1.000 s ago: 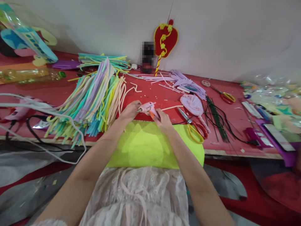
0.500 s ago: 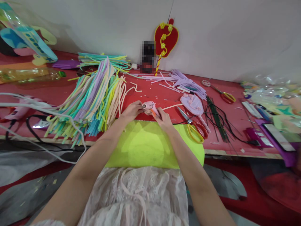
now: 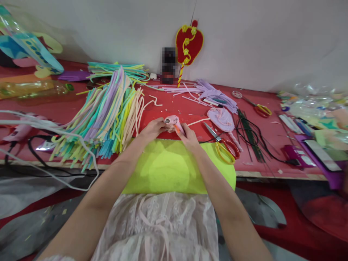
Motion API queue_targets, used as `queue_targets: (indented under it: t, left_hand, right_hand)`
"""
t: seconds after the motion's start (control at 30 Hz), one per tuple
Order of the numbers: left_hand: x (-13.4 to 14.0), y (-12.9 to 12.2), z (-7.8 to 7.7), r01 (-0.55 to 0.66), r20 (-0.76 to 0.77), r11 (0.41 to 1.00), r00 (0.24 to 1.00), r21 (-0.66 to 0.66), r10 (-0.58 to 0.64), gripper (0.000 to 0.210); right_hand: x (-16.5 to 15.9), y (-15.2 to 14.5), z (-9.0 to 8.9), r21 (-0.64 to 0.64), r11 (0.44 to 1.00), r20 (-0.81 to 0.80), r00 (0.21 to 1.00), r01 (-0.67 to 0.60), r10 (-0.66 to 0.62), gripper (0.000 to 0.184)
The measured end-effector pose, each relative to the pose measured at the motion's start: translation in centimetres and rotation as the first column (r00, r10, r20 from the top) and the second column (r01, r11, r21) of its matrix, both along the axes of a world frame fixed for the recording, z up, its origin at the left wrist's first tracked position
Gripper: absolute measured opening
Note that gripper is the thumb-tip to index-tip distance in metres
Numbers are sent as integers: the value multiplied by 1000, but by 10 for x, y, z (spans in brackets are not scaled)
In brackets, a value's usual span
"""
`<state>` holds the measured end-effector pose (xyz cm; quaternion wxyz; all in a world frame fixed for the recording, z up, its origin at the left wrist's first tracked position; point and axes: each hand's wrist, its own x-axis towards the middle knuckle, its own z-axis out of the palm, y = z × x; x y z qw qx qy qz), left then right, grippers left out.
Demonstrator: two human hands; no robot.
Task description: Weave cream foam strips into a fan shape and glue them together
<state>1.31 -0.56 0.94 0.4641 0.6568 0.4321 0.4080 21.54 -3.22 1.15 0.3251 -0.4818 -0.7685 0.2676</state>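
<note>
In my right hand (image 3: 189, 137) is a pink glue gun (image 3: 173, 119) with an orange trigger, its handle in my closed fingers. The metal nozzle points left toward my left hand (image 3: 154, 129). Those left fingers are pinched on a small peach-coloured piece (image 3: 170, 128) beneath the nozzle; its shape is partly hidden by the gun. Both hands are above the red work surface, just past the edge of a bright yellow-green sheet (image 3: 168, 166). Right of my right hand lie scissors (image 3: 221, 141) with red and yellow handles and a lilac fuzzy round piece (image 3: 220, 119).
A big heap of pastel pipe cleaners (image 3: 100, 116) lies left. A second glue gun (image 3: 23, 128) and white cables (image 3: 87, 145) are farther left. A red heart-shaped decoration (image 3: 189, 45) leans on the wall. Lilac stems (image 3: 214, 96), more scissors (image 3: 262, 110) and dark wires (image 3: 250, 137) are at right.
The camera view has shifted slightly. My hands stay together at the same spot, with the glue gun nozzle still beside the left fingers; little else differs.
</note>
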Motion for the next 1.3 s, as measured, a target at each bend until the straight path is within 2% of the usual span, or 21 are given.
queue_targets:
  t: [0.13, 0.27, 0.43, 0.57, 0.83, 1.03, 1.2, 1.3]
  left_hand:
    - [0, 1, -1, 29, 145, 998, 989, -61, -20, 7]
    - [-1, 0, 2, 34, 67, 999, 997, -6, -34, 5]
    - [1, -3, 6, -31, 152, 992, 987, -126, 50, 9]
    - [2, -4, 7, -76, 111, 990, 990, -117, 89, 12]
    - [1, -1, 2, -48, 197, 982, 977, -182, 84, 14]
    - [3, 1, -5, 44, 389, 968, 919, -246, 57, 14]
    - [4, 3, -4, 17, 387, 964, 918, -265, 91, 5]
    - [1, 5, -5, 30, 343, 972, 938, -231, 53, 5]
  right_hand:
    - [0, -1, 0, -7, 1000, -22, 1000, 18, -18, 26]
    - [0, 0, -1, 1, 1000, 4, 1000, 23, -23, 28]
    - [-1, 0, -2, 6, 1000, 44, 999, 18, -18, 32]
    - [-2, -1, -1, 16, 999, 57, 998, 28, -29, 35]
    - [-4, -1, -2, 27, 999, 73, 997, 36, -38, 37]
    - [-5, -1, 0, 8, 999, 65, 997, 51, -51, 38]
    - [-5, 1, 0, 4, 999, 58, 997, 43, -44, 37]
    - [-4, 2, -1, -1, 999, 62, 997, 41, -41, 37]
